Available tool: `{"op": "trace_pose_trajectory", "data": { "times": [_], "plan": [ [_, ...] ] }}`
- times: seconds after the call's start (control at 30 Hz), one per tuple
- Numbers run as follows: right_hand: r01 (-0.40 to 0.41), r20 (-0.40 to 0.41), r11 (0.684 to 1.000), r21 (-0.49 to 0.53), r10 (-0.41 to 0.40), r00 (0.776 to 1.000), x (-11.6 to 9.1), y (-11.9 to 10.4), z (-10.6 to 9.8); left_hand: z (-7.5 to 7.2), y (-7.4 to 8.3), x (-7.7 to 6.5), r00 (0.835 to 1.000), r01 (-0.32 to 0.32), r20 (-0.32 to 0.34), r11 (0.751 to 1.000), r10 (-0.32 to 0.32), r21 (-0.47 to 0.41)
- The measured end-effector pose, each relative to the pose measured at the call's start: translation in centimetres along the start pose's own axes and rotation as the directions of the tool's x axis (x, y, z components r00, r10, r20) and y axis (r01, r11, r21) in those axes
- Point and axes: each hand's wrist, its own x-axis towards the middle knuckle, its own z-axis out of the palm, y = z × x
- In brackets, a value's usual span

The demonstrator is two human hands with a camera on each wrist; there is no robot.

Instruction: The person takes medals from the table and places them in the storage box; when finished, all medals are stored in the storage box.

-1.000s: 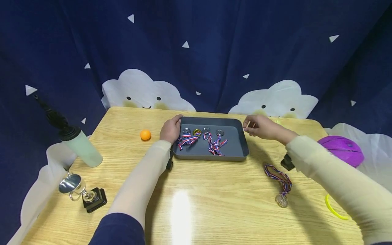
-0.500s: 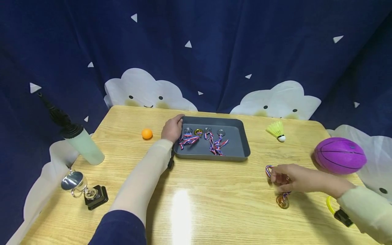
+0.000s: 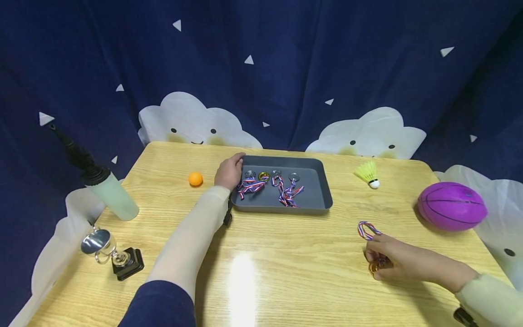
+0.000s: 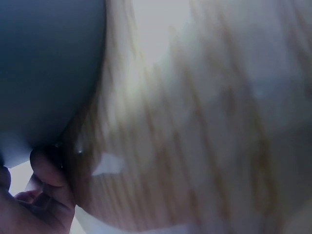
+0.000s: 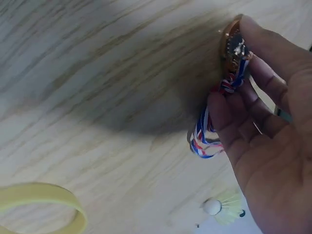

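My left hand holds the left side of a dark grey tray, thumb at the rim. In the left wrist view its curled fingers meet the tray's wall. Inside the tray lie several medals with red, white and blue ribbons. At the right of the table, my right hand pinches a bronze-coloured medal at its edge between thumb and fingers, close over the wood. That medal's striped ribbon trails out beyond the fingers towards the back.
An orange ball lies left of the tray. Farther left stand a pale green bottle and a silver trophy cup. A yellow shuttlecock and a purple ball are at the right. A yellow ring shows beside the right hand.
My right hand has left the tray's right side, come down to the medal on the table and taken hold of it. The left hand has stayed at the tray.
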Motion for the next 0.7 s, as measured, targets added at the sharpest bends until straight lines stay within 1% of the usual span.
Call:
{"op": "trace_pose_trajectory", "data": {
  "times": [0.1,0.2,0.3,0.43,0.5,0.6,0.7],
  "plan": [
    [0.011,-0.029,1.0,0.014,-0.01,1.0,0.05,0.31,0.21,0.04,-0.19,-0.09,1.0,0.001,-0.001,1.0,-0.001,-0.002],
    [0.018,-0.036,0.997,0.072,-0.015,0.999,-0.16,0.49,0.29,0.09,-0.31,-0.2,1.0,0.006,0.012,1.0,-0.006,0.001],
    [-0.018,-0.011,0.985,0.172,0.021,1.0,-0.47,0.53,0.11,0.13,-0.32,-0.24,1.0,0.006,0.017,1.0,-0.006,0.004],
    [-0.073,0.053,0.951,0.302,0.06,0.997,-0.8,0.57,-0.3,0.09,-0.19,-0.1,1.0,-0.004,0.001,1.0,0.004,0.001],
    [-0.059,0.063,0.955,0.292,0.043,0.997,-0.81,0.6,-0.3,0.05,-0.12,-0.01,1.0,-0.005,-0.004,1.0,0.005,-0.004],
    [-0.02,0.04,0.978,0.207,0.012,0.999,-0.56,0.56,-0.06,0.0,-0.02,0.03,1.0,0.003,-0.005,1.0,-0.003,-0.007],
    [-0.016,-0.001,0.993,0.121,0.016,1.0,0.05,0.28,0.04,0.02,0.02,0.02,1.0,0.011,0.001,1.0,-0.011,-0.012]
  ]
}}
